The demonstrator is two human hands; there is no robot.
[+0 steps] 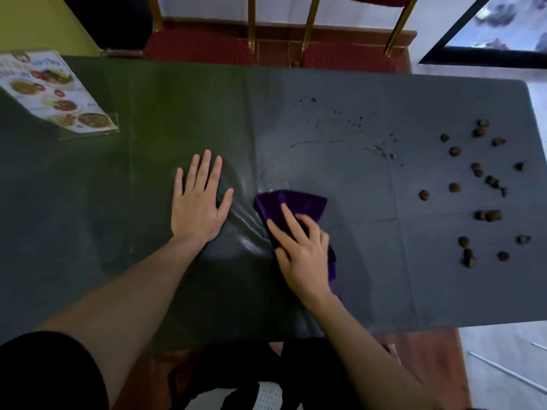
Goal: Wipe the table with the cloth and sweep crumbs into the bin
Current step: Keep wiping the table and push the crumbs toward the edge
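- Purple, soft-looking folded cloth (291, 204) lies on the dark green plastic-covered table (148, 119), a little nearer the near edge than the far one and about midway along its length.
- I see my right hand (302, 250) on top of the cloth's near part, fingers bent and spread over the fabric, the thumb at the cloth's left edge; it presses and holds the cloth against the table, and part of the fabric trails out under my wrist.
- My left hand (196, 208) lies flat on the table just left of the cloth, palm down, fingers straight and fanned, holding nothing; it does not touch the cloth.
- Between the two hands the table covering is creased into shiny ridges (242, 214), and a wet sheen shows just beyond the cloth's far-left corner.
- Small dark droplets and a thin streak (355, 125) mark the covering beyond the cloth, toward the far edge.
- Round brown crumbs (479, 190), roughly two dozen, are scattered toward the right end of the table, well apart from the cloth, spread from mid-depth toward the near edge.
- A laminated menu card with food photographs (56, 93) rests at the far-left corner of the table.
- Two red upholstered chairs with gold metal frames (201, 45) stand behind the far edge.
- I cannot find a bin anywhere in this view.
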